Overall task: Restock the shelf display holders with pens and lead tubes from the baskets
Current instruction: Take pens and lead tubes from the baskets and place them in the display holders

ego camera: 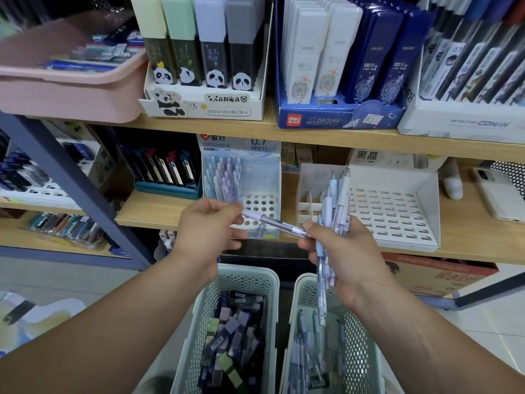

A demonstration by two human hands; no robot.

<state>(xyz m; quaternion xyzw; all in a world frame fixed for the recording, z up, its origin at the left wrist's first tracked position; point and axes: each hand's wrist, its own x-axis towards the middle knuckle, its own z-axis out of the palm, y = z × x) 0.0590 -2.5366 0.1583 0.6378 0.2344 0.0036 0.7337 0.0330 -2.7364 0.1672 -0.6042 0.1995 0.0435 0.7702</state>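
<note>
My right hand [345,251] grips a bundle of pastel pens [335,203], their tips pointing up. My left hand [208,227] pinches the end of one purple pen [272,221] that lies across to the right hand's thumb. Behind the hands, on the middle shelf, stands a pen display holder [260,204] with pens filling its left holes and its right holes bare. Below me are two pale green baskets: the left basket [208,305] holds lead tubes, the right basket [302,297] holds pens.
A white slotted display tray [392,214] with bare slots sits right of the pen holder. The top shelf carries a panda lead-tube box [204,103], a blue Deli box [338,118] and a pink bin [71,92]. A phone [497,194] lies far right.
</note>
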